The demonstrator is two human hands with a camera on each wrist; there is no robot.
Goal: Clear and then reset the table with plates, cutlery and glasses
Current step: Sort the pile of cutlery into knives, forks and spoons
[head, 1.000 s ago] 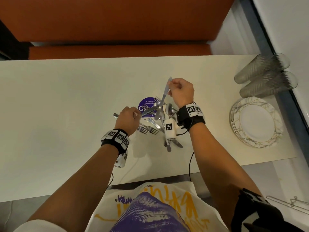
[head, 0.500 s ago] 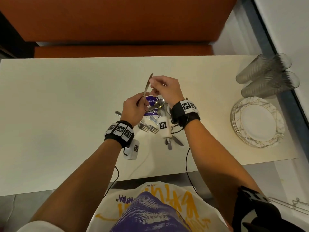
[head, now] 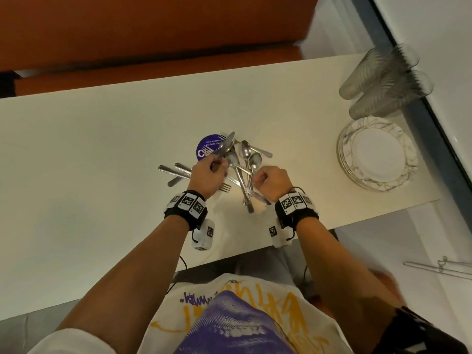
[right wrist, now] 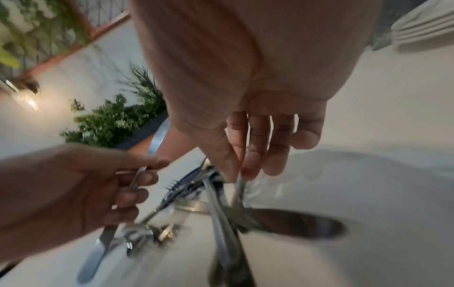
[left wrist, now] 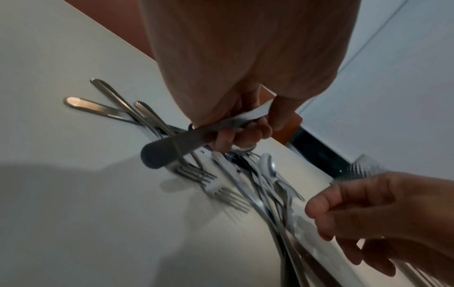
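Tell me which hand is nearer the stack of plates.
Right. The right hand is over the cutlery pile, on the side toward the stack of plates. The left hand, gripping a knife, is farther away, beyond the pile.

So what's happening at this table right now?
A person is sorting a heap of cutlery on the table. The left hand has a knife in its grip; the right hand pinches another piece in the heap. Stacked plates and glasses wait at the right end.
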